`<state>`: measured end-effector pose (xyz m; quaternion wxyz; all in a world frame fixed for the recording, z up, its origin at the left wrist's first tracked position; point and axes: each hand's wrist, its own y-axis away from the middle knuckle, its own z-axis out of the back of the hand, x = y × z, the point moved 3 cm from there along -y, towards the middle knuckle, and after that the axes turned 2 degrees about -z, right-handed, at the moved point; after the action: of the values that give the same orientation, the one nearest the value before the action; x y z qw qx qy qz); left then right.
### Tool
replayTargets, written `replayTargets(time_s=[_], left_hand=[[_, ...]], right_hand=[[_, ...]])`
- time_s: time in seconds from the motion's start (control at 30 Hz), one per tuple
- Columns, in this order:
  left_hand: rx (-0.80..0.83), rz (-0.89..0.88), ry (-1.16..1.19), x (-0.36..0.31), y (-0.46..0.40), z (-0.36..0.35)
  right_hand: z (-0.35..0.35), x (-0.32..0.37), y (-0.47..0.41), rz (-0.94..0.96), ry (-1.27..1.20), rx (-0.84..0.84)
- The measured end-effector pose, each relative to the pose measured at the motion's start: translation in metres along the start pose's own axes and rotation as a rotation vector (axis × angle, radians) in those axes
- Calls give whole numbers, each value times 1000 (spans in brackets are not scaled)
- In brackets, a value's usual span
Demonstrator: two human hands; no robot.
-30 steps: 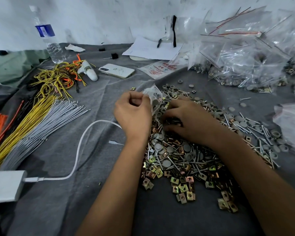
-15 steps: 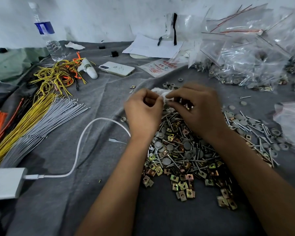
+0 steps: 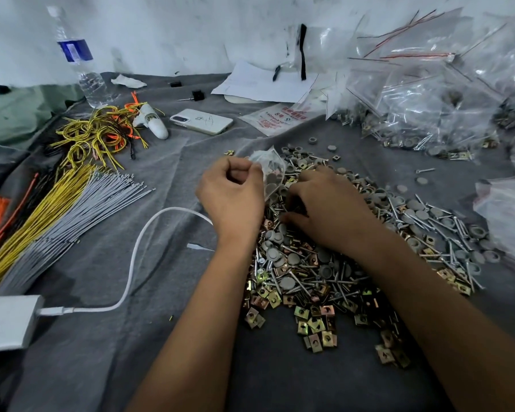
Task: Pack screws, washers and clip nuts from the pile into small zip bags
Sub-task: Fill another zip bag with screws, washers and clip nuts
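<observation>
Left hand (image 3: pixel 231 200) fingers pinch a small clear zip bag (image 3: pixel 269 168); right hand (image 3: pixel 324 209) fingers curl into the mixed metal hardware pile (image 3: pixel 309 278).

Water bottle (image 3: pixel 81 63), phone (image 3: pixel 202 121), white cable (image 3: pixel 137 251) — yellow and grey wire bundles (image 3: pixel 57 215) alongside.

Small assembly or packing workshop. Evidence: grey cloth (image 3: pixel 101 367) covering the work surface; loose hardware pile (image 3: pixel 324 272) in the centre; filled zip bags (image 3: pixel 428 108) far right; bundled cable ties (image 3: pixel 57 215) left; bare wall behind.
</observation>
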<state>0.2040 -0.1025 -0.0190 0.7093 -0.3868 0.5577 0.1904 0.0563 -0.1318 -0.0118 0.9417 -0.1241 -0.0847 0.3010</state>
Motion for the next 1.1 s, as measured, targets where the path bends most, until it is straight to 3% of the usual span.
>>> replayTargets(time_s=[0.2, 0.47, 0.73, 1.1], left_hand=[[32, 12, -3, 3, 1, -2], [178, -19, -24, 0, 5, -8], [231, -31, -11, -2, 9, -12], [140, 45, 37, 2, 3, -6]], right_hand=[[2, -8, 4, 31, -173, 18], [25, -16, 12, -45, -657, -462], [23, -12, 10, 29, -479, -483], [26, -28, 11, -88, -576, -538]])
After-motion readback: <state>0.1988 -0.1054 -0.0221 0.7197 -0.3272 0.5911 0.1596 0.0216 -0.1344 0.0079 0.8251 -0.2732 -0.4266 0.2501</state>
